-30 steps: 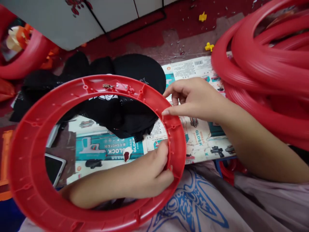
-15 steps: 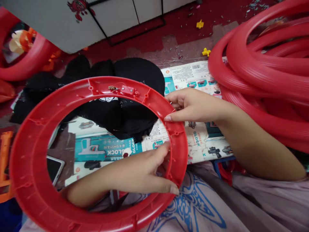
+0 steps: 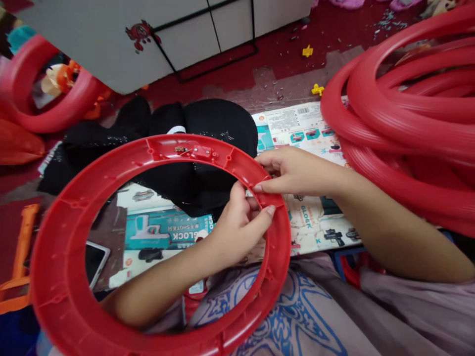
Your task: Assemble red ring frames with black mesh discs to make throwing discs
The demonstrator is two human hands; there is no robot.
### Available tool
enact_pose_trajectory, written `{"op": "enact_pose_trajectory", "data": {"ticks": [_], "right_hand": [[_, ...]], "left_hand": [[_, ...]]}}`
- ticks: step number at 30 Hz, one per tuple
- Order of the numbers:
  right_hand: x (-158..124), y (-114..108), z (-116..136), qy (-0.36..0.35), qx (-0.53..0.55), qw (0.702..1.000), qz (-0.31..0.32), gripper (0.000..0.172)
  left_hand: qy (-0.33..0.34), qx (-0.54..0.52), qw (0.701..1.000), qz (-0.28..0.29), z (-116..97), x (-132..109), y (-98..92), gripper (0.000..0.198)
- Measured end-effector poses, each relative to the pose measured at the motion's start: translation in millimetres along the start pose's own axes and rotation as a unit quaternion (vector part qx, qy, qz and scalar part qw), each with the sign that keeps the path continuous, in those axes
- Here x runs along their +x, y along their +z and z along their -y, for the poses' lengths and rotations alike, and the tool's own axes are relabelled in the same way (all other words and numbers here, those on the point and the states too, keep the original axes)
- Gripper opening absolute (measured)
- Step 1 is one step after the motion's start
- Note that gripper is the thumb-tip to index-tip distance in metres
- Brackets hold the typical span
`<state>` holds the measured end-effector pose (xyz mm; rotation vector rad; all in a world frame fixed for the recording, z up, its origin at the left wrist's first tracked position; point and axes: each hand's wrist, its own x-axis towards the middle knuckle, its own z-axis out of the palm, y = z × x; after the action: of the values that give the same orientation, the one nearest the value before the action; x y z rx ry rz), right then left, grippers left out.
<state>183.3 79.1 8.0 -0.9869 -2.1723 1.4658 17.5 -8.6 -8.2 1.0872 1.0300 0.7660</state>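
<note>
I'm seeing red ring (image 3: 69, 252) hanging over printed cardboard's (image 3: 309, 240) near edge. Above cardboard, left hand (image 3: 235, 230) gripping rim; right hand (image 3: 291, 170) bunching narrow by thin wire (image 3: 267, 177), whether pinching I can't tell. Judging: rim needing firm support, wire needing gentle handling.

The channelled red ring (image 3: 63, 247) looks like smooth, glossy plastic, with pale highlights along its walls, while the stacked red rings (image 3: 393, 109) have finely ribbed plastic skins with a softer sheen. The black fabric (image 3: 226, 118) is matt cloth (pierced with tiny holes in places), the printed cardboard (image 3: 156, 232) looks papery and torn, and the shirt (image 3: 315, 311) is dull, creased cloth.
</note>
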Motion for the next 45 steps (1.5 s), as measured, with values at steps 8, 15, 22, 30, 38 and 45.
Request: {"op": "enact_pose_trajectory", "data": {"ticks": [8,15,22,30,38,45], "right_hand": [[-11.1,-5.4,14.6,-0.103,-0.181,0.972,-0.106,0.007],[-13.5,1.4,12.9,-0.28,-0.248,0.921,-0.108,0.017],[-8.5,2.2,5.6,-0.25,-0.253,0.933,-0.056,0.017],[-9.9,-5.1,7.6,-0.205,-0.212,0.954,-0.048,0.02],[-8.9,-8.3,6.6,-0.187,-0.17,0.967,-0.035,0.021],[-9.3,-8.9,8.9,-0.176,-0.168,0.969,-0.035,0.018]], "left_hand": [[-0.03,0.146,0.987,0.064,-7.7,-8.0,-21.8,0.036],[0.007,0.249,0.954,0.167,-15.1,-8.7,-18.7,0.048],[-0.031,0.275,0.941,0.196,-12.3,-11.4,-19.5,0.029],[-0.071,0.209,0.953,0.207,-10.0,-14.5,-19.3,0.042],[-0.116,-0.111,0.977,0.143,-16.2,-15.3,-3.7,0.052],[-0.094,-0.152,0.977,0.115,-11.9,-11.3,-6.7,0.029]]}}
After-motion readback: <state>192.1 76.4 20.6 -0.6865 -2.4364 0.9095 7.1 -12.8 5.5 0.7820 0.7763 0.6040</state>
